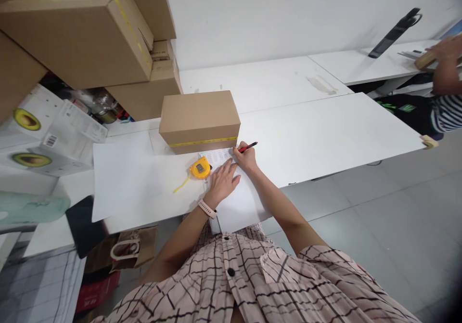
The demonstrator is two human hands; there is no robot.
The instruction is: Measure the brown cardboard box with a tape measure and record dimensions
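Note:
My right hand (246, 156) is closed around a red and black pen (249, 147), its lower end at the top of a white paper sheet (238, 202) with writing near its upper edge. My left hand (224, 181) lies flat on the same sheet, fingers spread, a pink watch band on the wrist. Just left of the left hand rests a yellow tape measure (200, 168), a short length of its tape sticking out. Behind the sheet a closed cardboard box (200, 118) stands on the white table, with a yellow strip along its front side.
Large cardboard boxes (83, 39) are stacked at the left. Blank paper (122, 178) and a dark tablet-like object (85, 224) lie on the left. A dark bottle (394, 32) stands at the far right, near another person's arm (446, 72). The table's front edge is close to my body.

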